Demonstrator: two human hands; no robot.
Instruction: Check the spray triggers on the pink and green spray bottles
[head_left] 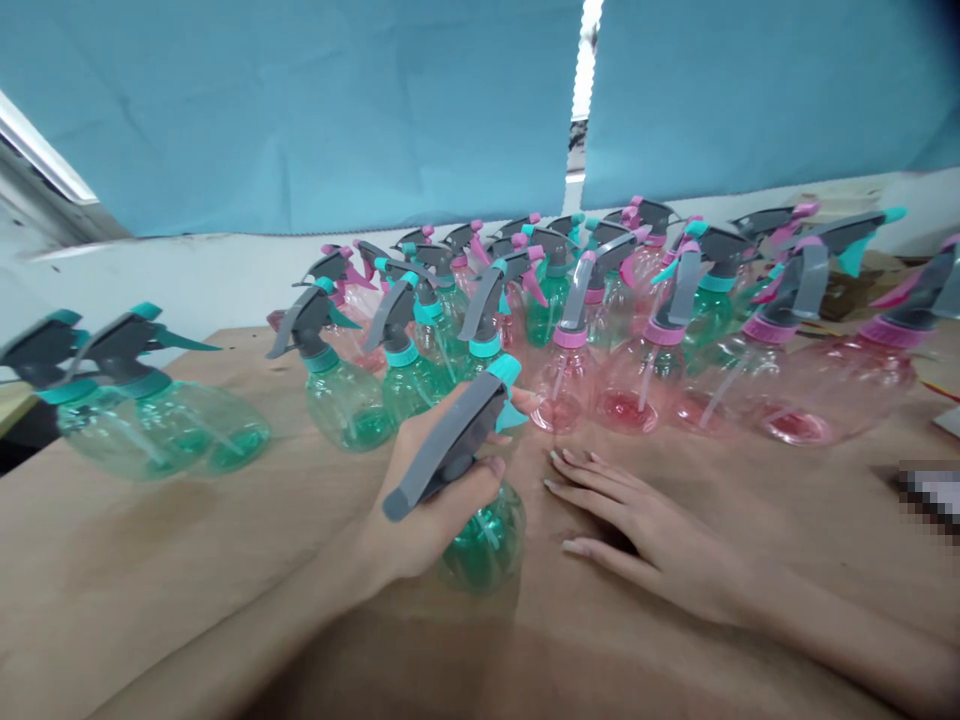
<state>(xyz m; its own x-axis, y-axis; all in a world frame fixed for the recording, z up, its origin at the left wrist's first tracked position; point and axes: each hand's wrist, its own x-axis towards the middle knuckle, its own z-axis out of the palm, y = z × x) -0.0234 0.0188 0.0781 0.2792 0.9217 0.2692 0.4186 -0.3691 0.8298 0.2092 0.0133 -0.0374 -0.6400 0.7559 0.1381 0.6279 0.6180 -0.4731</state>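
Note:
My left hand (427, 490) is closed round the neck of a green spray bottle (487, 545), just under its grey and teal trigger head. That bottle is upright near the middle of the wooden table, its lower part partly behind my fingers. To its right my right hand (637, 520) lies palm down on the table, fingers stretched out and holding nothing. Beyond my left hand stand more green spray bottles (349, 405) with teal collars. A pink spray bottle (562, 385) with a pink collar stands beyond my right hand.
Several more pink bottles (825, 390) and green ones crowd the back and right of the wooden table (300, 560). Some green bottles (165, 425) stand apart at the left. A pixelated dark-edged object (934, 492) lies at the right edge. Blue sheeting (337, 110) covers the wall behind.

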